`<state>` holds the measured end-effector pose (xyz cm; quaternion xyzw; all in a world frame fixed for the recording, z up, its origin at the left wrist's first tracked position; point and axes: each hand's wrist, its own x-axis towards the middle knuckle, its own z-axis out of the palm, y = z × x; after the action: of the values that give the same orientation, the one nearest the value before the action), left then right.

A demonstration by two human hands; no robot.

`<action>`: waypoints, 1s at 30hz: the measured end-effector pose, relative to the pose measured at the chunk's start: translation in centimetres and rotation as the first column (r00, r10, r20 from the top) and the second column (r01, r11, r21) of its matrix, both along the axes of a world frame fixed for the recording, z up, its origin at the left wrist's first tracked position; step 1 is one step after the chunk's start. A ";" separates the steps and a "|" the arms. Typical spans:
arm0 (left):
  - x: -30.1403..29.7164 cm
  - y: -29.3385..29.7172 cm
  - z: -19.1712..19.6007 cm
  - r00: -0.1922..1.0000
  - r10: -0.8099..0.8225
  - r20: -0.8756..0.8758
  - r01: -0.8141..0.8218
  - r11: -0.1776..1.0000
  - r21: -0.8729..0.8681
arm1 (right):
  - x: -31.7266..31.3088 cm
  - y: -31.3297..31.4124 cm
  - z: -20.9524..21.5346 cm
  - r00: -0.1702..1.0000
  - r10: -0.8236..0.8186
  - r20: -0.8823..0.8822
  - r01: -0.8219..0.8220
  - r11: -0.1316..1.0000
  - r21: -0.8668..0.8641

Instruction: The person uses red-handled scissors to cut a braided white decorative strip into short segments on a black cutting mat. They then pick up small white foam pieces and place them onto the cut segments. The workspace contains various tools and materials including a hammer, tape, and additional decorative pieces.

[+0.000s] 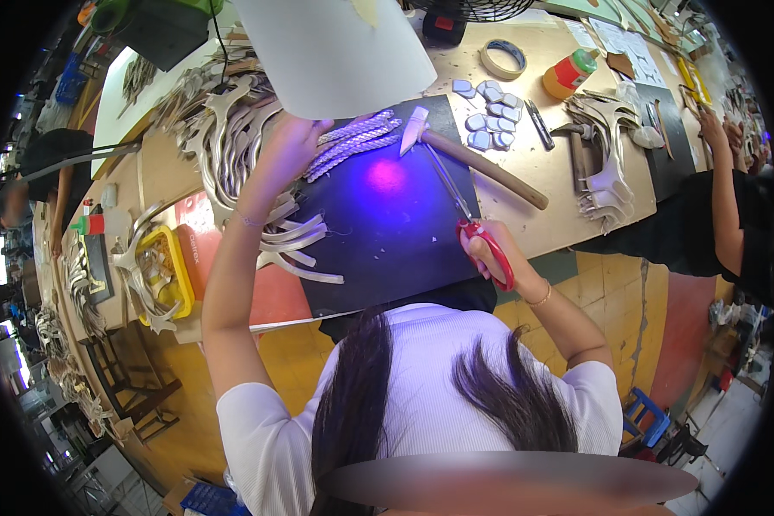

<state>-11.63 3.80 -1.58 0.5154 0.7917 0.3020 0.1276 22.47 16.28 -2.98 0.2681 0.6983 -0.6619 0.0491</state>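
Note:
My right hand [493, 245] is closed around the red handles of a pair of scissors [461, 206]. Their long blades look close together and point up and away over a black mat [361, 275]. Raised at the far left of the mat, my left hand [297, 144] meets the lower edge of a white sheet-like panel [335, 60]; its fingers are partly hidden there. Just beside that hand lie braided pale straps [357, 144], tinted violet. A hammer [490, 170] with a wooden handle rests past the scissor blades. Nearer, several loose silvery strips [294, 243] spread onto the mat.
Right of the mat are grey-blue pieces [494, 112], a tape roll [502, 58], a glue bottle [569, 74], and another hammer [578, 159] beside pale straps [609, 168]. Left stand strap bundles [224, 146] and a yellow tray [182, 267]. Other people [722, 206] work at both sides.

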 end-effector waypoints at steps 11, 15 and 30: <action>3.7 -2.5 6.8 0.821 -0.166 0.546 0.239 0.969 -0.065 | -2.2 0.1 1.2 0.976 0.148 -0.157 -0.129 0.984 0.120; 4.5 -2.0 6.9 0.807 -0.295 0.512 0.332 0.943 0.020 | -2.3 0.0 1.0 0.952 0.228 -0.202 -0.187 0.961 0.202; 4.7 -1.6 7.3 0.798 -0.393 0.457 0.443 0.896 -0.003 | -2.3 -0.2 0.9 0.940 0.245 -0.238 -0.207 0.963 0.173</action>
<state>-6.90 2.17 5.69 0.5866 0.6230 0.3320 0.3968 20.19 16.12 -2.11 0.1008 0.7712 -0.6284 0.0142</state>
